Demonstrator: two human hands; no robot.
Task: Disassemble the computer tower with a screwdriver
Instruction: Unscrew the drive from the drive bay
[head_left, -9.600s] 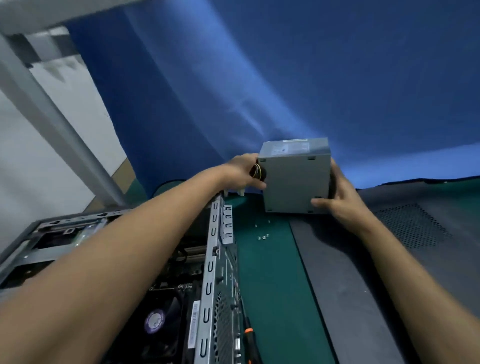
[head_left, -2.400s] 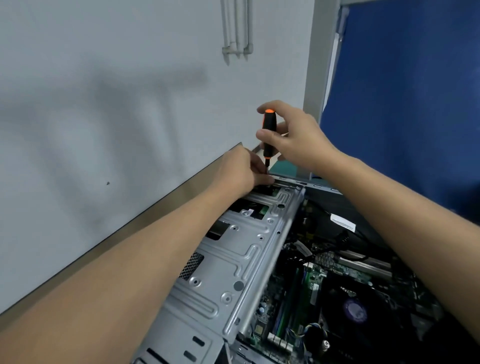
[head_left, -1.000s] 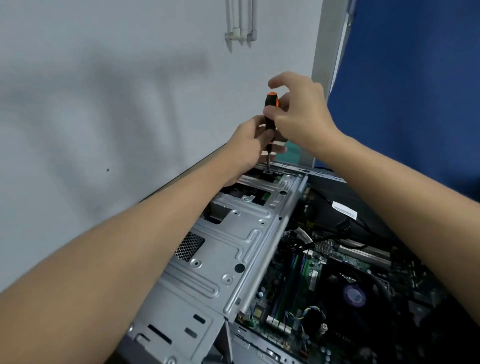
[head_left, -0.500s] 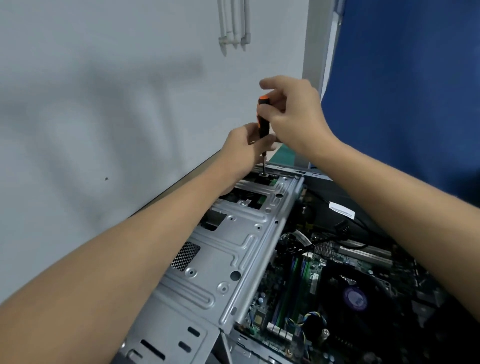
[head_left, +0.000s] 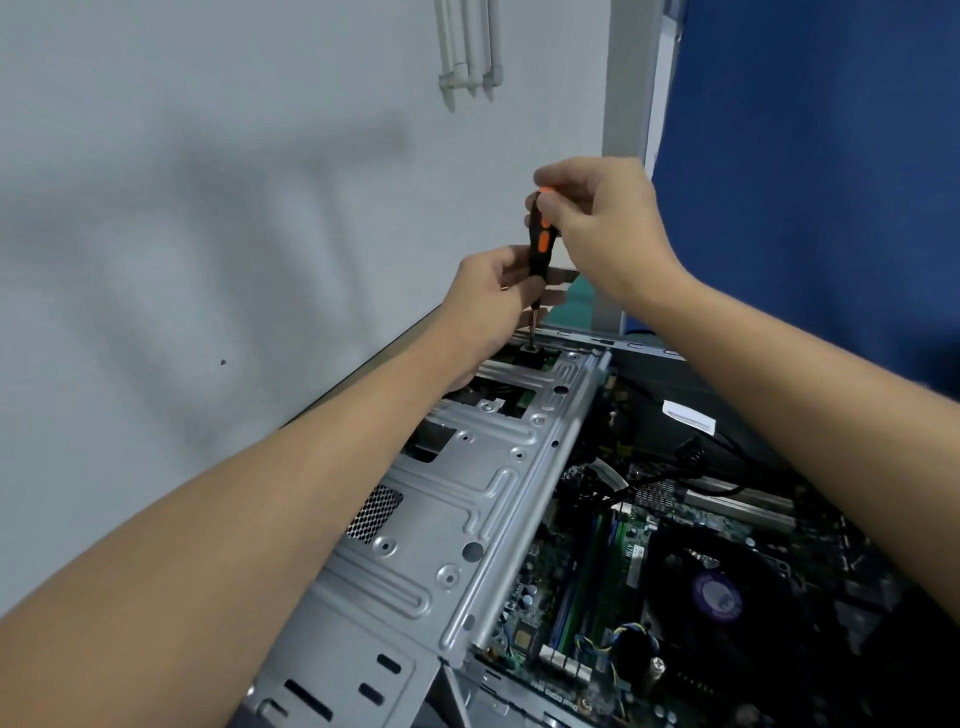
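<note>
Beside a grey wall and blue partition, an open computer tower is lying on its side. At its far edge, the right hand is pinching the top of an upright orange-black screwdriver, and the left hand is curling around its lower handle.

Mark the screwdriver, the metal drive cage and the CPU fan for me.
screwdriver (head_left: 538, 253): head view, on its black-and-orange handle.
metal drive cage (head_left: 447, 501): head view, on its bare top plate.
CPU fan (head_left: 716, 595): head view, on its purple hub sticker.
</note>
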